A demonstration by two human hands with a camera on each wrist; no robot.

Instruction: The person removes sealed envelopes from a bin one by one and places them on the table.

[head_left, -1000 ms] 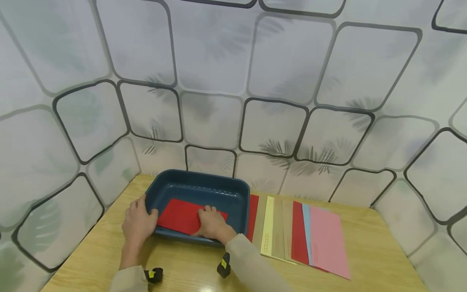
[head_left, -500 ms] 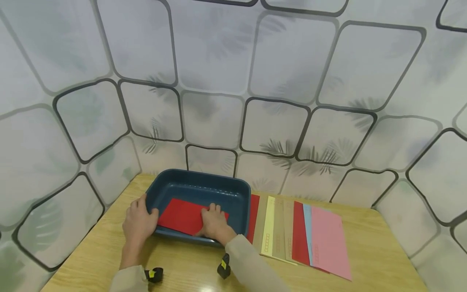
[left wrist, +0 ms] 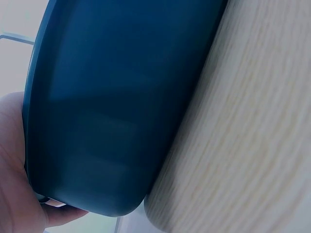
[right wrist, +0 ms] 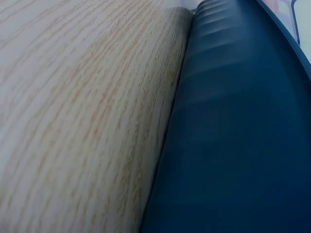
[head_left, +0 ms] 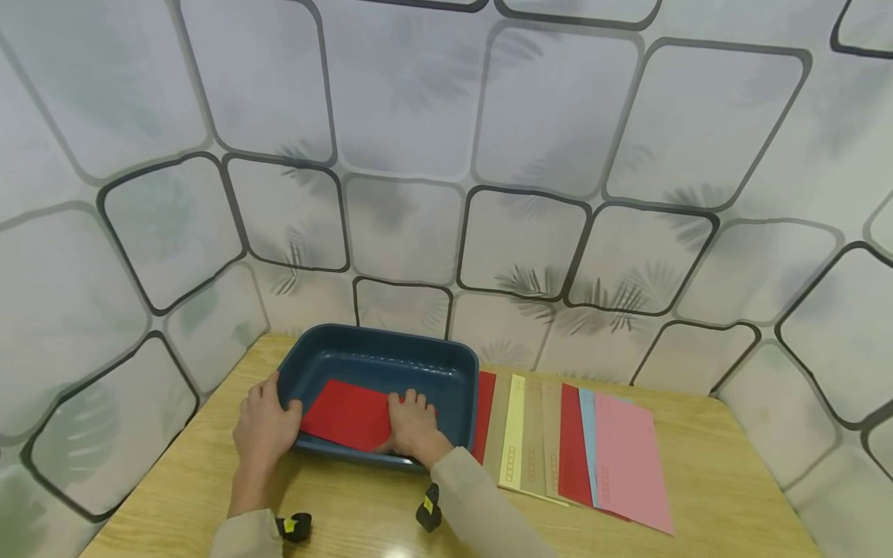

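Observation:
A dark blue rectangular tray (head_left: 401,376) stands at the back left of the wooden table, with a red envelope (head_left: 349,415) lying flat inside along its front. My left hand (head_left: 265,422) grips the tray's front left corner, thumb over the rim. The left wrist view shows that hand (left wrist: 19,174) curled at the tray's rim, beside its outer wall (left wrist: 112,121). My right hand (head_left: 413,425) reaches over the front rim and rests on the envelope's right part, fingers spread and covering it. Only the tray's outer wall (right wrist: 233,131) and table show in the right wrist view; the hand is hidden there.
Right of the tray lies an overlapping row of envelopes: a red one (head_left: 484,411), a yellow one (head_left: 515,426), several tan ones, another red one (head_left: 572,449), a blue one and a pink one (head_left: 628,457) on top. A patterned curtain (head_left: 405,225) hangs behind the table (head_left: 349,511).
My right hand has slid a little to the right along the red envelope, baring more of its middle. The left hand and the tray stay in place.

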